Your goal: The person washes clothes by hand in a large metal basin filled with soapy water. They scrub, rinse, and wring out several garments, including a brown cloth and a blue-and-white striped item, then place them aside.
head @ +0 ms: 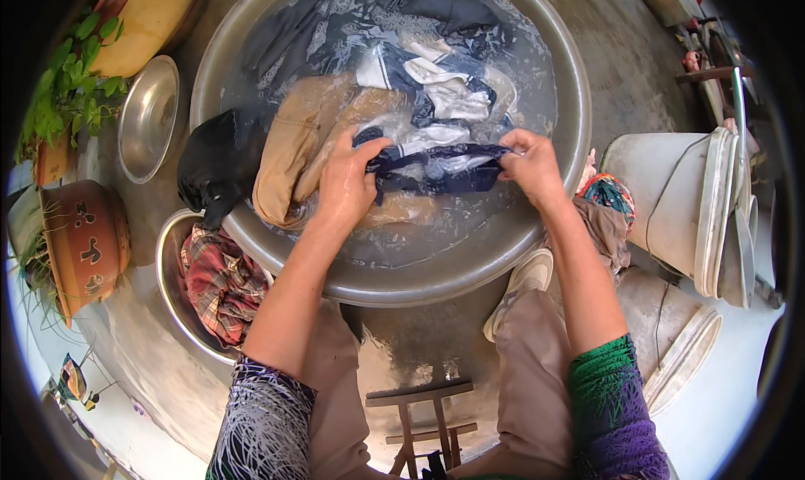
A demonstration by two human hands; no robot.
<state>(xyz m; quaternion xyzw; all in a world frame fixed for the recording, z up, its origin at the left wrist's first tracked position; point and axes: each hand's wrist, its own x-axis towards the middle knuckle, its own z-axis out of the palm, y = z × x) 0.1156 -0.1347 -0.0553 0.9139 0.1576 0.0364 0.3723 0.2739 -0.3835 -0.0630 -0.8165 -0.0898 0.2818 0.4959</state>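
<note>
A large round metal basin (402, 296) of soapy water stands before me. My left hand (348, 177) and my right hand (530, 164) grip opposite ends of a wet navy cloth (465, 181), stretched between them at the water's surface. What garment it is, I cannot tell. Just beyond it float white-and-blue striped wet clothes (449, 90). Tan trousers or a similar tan garment (295, 140) lie beside my left hand, partly in the water. Dark clothes (377, 14) soak at the far side. Over the basin's left rim hangs a black cloth (217, 159).
A smaller metal basin (165, 241) holds a red plaid cloth (220, 279). Behind it on the floor is another metal basin (149, 118). Potted plants (88, 241) line the left. White buckets (660, 197) and rumpled cloths (597, 219) are at the right. A wooden stool (427, 401) is beneath me.
</note>
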